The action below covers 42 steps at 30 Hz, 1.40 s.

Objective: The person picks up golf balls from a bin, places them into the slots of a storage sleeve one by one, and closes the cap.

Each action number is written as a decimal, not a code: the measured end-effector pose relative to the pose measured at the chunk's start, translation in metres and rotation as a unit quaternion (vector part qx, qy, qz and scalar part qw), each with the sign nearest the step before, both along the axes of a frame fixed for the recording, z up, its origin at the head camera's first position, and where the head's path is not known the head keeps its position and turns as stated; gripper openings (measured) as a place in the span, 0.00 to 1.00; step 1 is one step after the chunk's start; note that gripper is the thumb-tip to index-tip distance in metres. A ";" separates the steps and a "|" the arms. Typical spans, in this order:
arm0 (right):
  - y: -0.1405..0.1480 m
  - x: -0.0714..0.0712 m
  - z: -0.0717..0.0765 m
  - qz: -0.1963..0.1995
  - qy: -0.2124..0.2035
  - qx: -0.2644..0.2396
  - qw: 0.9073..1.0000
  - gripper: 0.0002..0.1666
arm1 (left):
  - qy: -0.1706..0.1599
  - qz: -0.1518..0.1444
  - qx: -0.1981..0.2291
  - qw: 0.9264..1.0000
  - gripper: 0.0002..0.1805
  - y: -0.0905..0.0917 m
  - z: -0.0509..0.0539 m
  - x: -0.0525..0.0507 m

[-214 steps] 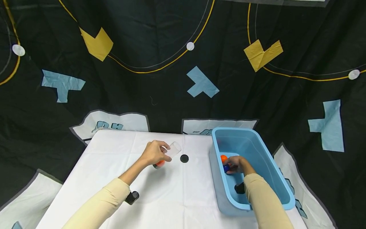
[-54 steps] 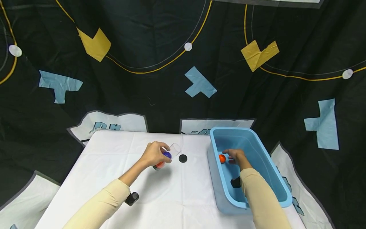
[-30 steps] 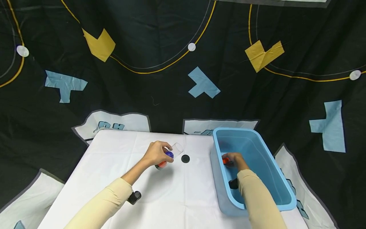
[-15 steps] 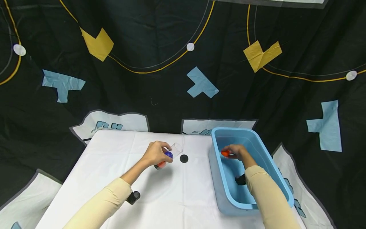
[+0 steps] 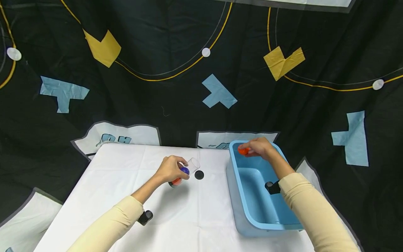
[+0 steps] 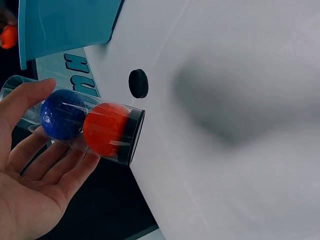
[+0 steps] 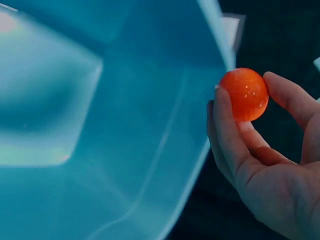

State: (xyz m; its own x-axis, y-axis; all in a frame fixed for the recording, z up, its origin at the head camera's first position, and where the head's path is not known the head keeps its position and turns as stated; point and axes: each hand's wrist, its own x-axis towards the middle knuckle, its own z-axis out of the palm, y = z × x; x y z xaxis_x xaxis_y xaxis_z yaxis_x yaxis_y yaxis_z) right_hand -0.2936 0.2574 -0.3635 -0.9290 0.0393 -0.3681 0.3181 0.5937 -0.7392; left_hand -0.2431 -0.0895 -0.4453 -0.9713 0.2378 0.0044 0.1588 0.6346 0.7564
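Observation:
My left hand [image 5: 170,169] grips a clear plastic tube [image 6: 75,95] between thumb and fingers, tilted above the table with its uncovered end toward the bin. Inside it sit a blue ball [image 6: 63,114] and, against the black-capped bottom, an orange-red ball [image 6: 106,129]. My right hand [image 5: 260,147] pinches another orange ball [image 7: 244,94] with thumb and fingertips, over the upper left part of the blue bin [image 5: 234,189]. A round black cap [image 6: 138,83] lies on the table beside the tube, apart from both hands.
The white-covered table [image 5: 176,224] carries the bin on its right side. A black curtain [image 5: 176,112] with tape shapes hangs behind. Black wrist cameras [image 5: 145,217] sit under both forearms.
The blue ball has gone from the bin into the tube. My right hand has taken hold of the orange ball and lifted it up toward the bin's far left rim. My left hand stays put.

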 end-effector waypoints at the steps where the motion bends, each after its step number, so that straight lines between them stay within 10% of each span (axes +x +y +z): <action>1: -0.003 0.000 0.005 0.009 0.000 0.000 1.000 0.27 | 0.000 -0.001 0.000 1.000 0.19 0.000 0.000 0.000; 11: -0.048 0.006 0.025 0.071 -0.001 -0.030 0.997 0.24 | -0.001 -0.004 0.005 1.000 0.19 0.003 0.001 -0.001; 42: -0.131 0.027 -0.010 0.131 -0.004 -0.021 0.991 0.16 | 0.004 -0.010 -0.014 1.000 0.19 0.014 0.005 0.002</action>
State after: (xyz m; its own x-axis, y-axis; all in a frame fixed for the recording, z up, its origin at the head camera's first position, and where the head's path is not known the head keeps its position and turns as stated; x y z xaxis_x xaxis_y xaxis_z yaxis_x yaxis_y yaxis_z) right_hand -0.2661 0.1269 -0.3732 -0.9025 -0.2181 -0.3714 0.1632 0.6250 -0.7634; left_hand -0.2414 -0.0752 -0.4407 -0.9663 0.2575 0.0061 0.1784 0.6516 0.7373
